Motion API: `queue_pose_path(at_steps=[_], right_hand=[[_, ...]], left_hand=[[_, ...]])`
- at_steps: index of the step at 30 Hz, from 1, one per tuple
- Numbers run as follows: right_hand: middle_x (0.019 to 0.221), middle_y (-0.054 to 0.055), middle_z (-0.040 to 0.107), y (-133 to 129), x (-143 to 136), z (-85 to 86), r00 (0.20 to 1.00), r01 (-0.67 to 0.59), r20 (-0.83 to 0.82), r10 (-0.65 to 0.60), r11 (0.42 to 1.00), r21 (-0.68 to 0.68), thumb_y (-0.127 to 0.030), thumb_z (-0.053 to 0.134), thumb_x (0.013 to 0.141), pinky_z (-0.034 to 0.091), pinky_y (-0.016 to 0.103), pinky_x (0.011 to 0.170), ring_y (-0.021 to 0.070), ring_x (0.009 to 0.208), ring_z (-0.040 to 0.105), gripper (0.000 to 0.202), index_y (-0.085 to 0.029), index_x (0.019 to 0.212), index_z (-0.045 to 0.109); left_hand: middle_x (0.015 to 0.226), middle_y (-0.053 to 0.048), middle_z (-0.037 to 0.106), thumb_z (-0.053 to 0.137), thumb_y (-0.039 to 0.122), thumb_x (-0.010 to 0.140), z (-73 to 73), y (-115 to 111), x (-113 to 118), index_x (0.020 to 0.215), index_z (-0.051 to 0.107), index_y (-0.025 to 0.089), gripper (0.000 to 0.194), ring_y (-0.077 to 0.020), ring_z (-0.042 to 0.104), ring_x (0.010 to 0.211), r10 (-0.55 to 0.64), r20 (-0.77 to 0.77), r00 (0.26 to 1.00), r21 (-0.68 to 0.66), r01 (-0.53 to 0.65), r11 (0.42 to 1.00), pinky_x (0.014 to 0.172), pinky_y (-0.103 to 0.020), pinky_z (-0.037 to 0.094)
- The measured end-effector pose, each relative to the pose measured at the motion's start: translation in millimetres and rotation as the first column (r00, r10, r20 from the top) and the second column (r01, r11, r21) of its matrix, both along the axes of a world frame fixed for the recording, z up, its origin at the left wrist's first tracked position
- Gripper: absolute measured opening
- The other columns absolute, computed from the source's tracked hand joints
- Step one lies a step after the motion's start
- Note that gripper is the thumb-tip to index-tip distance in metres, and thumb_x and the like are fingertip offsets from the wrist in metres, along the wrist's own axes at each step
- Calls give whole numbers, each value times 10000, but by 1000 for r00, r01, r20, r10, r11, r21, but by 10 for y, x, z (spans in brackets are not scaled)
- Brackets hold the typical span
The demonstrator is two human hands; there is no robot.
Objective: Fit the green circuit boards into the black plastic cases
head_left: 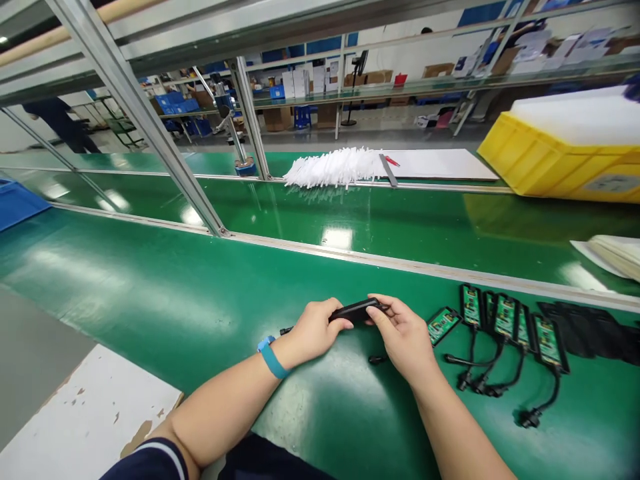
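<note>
Between my hands is a slim black plastic case (356,311), held a little above the green work surface. My left hand (316,331) is closed round its left end, thumb on the near side. At the other end, my right hand (404,333) pinches the case between thumb and fingers. Short black cable ends, one a connector (377,360), show beside and below my hands. Just right of my right hand lies an open black case with a green circuit board (443,325). Several similar cases with boards (505,316) and black cables lie beyond it.
Black flat covers (585,330) lie at the far right. Behind the metal rail stand a pile of white strips (335,167), a white board (440,164) and a yellow crate (560,157). A metal post (150,127) rises at left; a blue bin (20,203) sits at the left edge.
</note>
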State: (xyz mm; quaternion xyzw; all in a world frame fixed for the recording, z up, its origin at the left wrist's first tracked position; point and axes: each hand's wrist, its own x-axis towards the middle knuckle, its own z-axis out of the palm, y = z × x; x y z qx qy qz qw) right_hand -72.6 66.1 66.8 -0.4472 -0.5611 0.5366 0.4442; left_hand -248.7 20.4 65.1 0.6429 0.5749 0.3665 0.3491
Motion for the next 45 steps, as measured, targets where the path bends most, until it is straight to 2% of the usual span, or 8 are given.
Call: queue_pose_path(at_steps=[4, 9, 13, 20, 32, 36, 40, 45], right_hand=[[680, 3, 658, 26, 49, -2, 999, -33, -45, 28, 995, -94, -416, 701, 762, 508, 284, 585, 141, 566, 592, 363, -182, 1030, 629], [595, -27, 624, 33, 80, -15, 993, -12, -120, -7, 988, -154, -413, 728, 745, 460, 245, 523, 122, 514, 563, 422, -168, 1062, 594], [655, 0, 647, 11, 82, -48, 985, -91, -167, 51, 967, -237, -432, 702, 773, 471, 237, 541, 116, 547, 576, 316, -167, 926, 620], [893, 54, 692, 26, 193, -33, 956, -265, -171, 238, 951, -158, -342, 774, 720, 504, 326, 827, 189, 855, 633, 282, -183, 917, 650], [729, 10, 653, -37, 63, -18, 997, -55, 46, 56, 998, -25, -352, 801, 678, 489, 258, 636, 157, 696, 600, 262, -192, 778, 619], [696, 1, 640, -45, -18, -72, 1000, 4, 19, -4, 999, -45, -362, 797, 687, 465, 239, 588, 132, 636, 575, 286, -184, 798, 603], [568, -8, 608, -70, -35, -84, 997, -36, -72, 23, 984, -176, -405, 747, 744, 399, 220, 472, 103, 488, 511, 278, -173, 807, 607], [792, 62, 685, -76, -8, -52, 924, -252, -355, 145, 927, -277, -439, 605, 863, 472, 259, 601, 146, 674, 610, 277, -170, 921, 638]], left_hand=[[758, -57, 672, 574, 493, 841, 58, -2, -79, 907, 583, 135, 364, -90, 526, 511, -111, 499, 859, -339, 312, 888, 543, -228, 407], [764, -102, 684, 612, 534, 808, 50, -19, -64, 891, 559, 115, 430, -125, 614, 548, -58, 670, 740, -430, 450, 783, 590, -251, 467], [774, -90, 671, 566, 483, 856, 40, -53, 14, 872, 552, 126, 357, -156, 639, 614, -63, 570, 819, -388, 336, 858, 617, -282, 494], [964, -75, 676, 459, 251, 939, 92, -187, 111, 1047, 627, 180, 213, -200, 615, 893, -72, -77, 994, 145, 83, 986, 822, -325, 461], [838, -60, 636, 430, 211, 930, -4, -161, 93, 991, 586, 170, 172, -190, 599, 800, -3, -163, 987, 192, 34, 981, 727, -301, 449], [766, -50, 633, 479, 276, 906, -4, -94, 65, 878, 576, 163, 152, -172, 617, 711, -7, 127, 992, -44, 13, 999, 680, -297, 465], [743, -76, 658, 574, 447, 853, 9, -42, 24, 842, 557, 126, 321, -176, 659, 619, 49, 704, 708, -382, 319, 867, 620, -296, 493], [694, -78, 668, 580, 451, 849, -102, -34, 20, 943, 608, 89, 375, -183, 662, 565, 210, 911, 354, -389, 575, 720, 563, -279, 494]])
